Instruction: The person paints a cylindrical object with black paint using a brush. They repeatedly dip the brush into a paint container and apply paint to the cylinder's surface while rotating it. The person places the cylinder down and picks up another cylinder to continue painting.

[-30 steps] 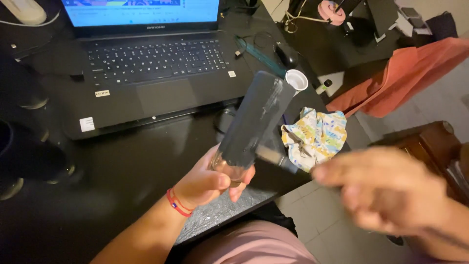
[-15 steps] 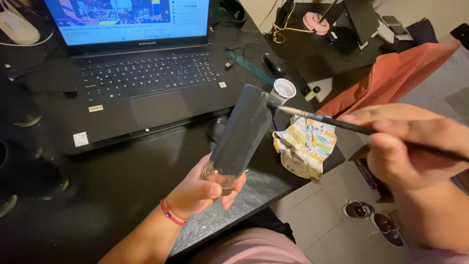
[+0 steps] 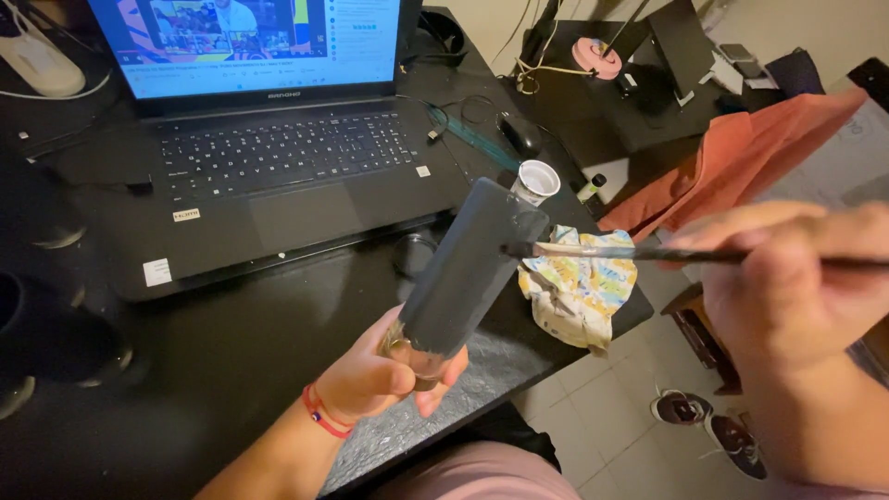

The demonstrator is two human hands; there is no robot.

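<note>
The tall glass bottle wears a dark grey coat, clear at its base. The thin paintbrush has a black handle and pale ferrule. The crumpled cloth shows yellow, blue and orange prints on white. The small cup is white; the draped fabric is rust-orange.

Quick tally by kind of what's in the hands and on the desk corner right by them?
Dark grey painted bottles, held in the left hand: 1
Paintbrushes, held in the right hand: 1
Small white cups: 1
Crumpled patterned cloths: 1
Laptops: 1
Total: 5
</note>
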